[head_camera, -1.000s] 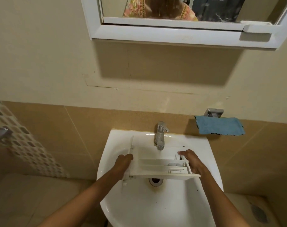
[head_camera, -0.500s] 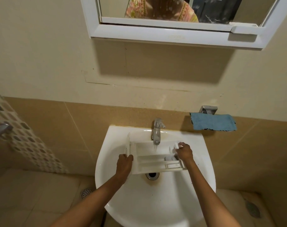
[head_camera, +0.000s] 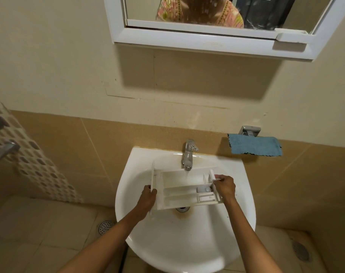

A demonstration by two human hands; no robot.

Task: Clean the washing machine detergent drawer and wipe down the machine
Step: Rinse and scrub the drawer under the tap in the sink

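Observation:
A white plastic detergent drawer (head_camera: 179,190) with several compartments hangs over the white sink (head_camera: 183,243), open side up. My left hand (head_camera: 147,200) grips its left end by the front panel. My right hand (head_camera: 224,186) holds its right end, fingers curled over the edge. Water runs from the chrome tap (head_camera: 188,154) into the drawer's large back compartment. A blue cloth (head_camera: 255,147) hangs on a chrome wall holder to the right of the sink. The washing machine is out of view.
A white-framed mirror cabinet (head_camera: 207,40) juts from the wall above the sink. Beige tiles cover the lower wall and the floor. Floor drains lie at the left (head_camera: 105,227) and right (head_camera: 301,251) of the sink. A chrome fitting (head_camera: 4,152) sticks out at far left.
Both hands have moved the drawer back under the tap and tipped it level, so the stream now falls into it. The view has shifted a little.

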